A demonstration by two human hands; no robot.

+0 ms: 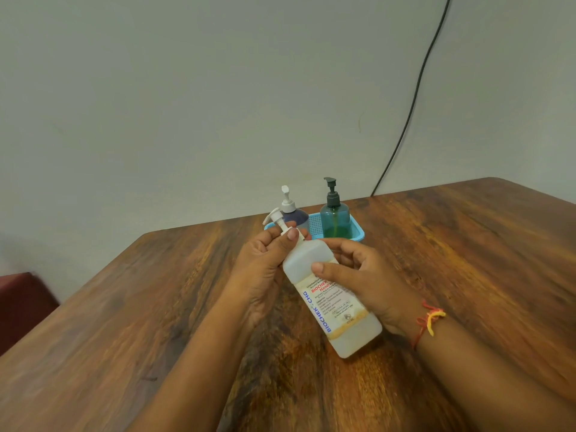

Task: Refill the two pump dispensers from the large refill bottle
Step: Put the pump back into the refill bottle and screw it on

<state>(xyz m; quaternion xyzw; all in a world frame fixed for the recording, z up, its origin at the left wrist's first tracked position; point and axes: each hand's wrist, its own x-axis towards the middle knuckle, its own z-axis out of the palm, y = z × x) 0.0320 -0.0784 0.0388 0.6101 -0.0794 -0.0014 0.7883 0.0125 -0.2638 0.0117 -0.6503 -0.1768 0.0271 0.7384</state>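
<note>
A large translucent white refill bottle [338, 319] with a printed label leans tilted, its base on the table. My right hand [364, 279] grips its upper body. My left hand [265, 263] is closed around its white pump head [276, 218] at the neck. Behind it, a dark blue dispenser [296, 216] with a white pump and a teal dispenser [336, 218] with a dark pump stand upright in a blue basket [357, 233].
The wooden table [156, 307] ends at a pale wall behind the basket. A black cable [405, 120] runs down the wall to the table's back edge. A dark red seat [21, 307] sits at the left, beside the table.
</note>
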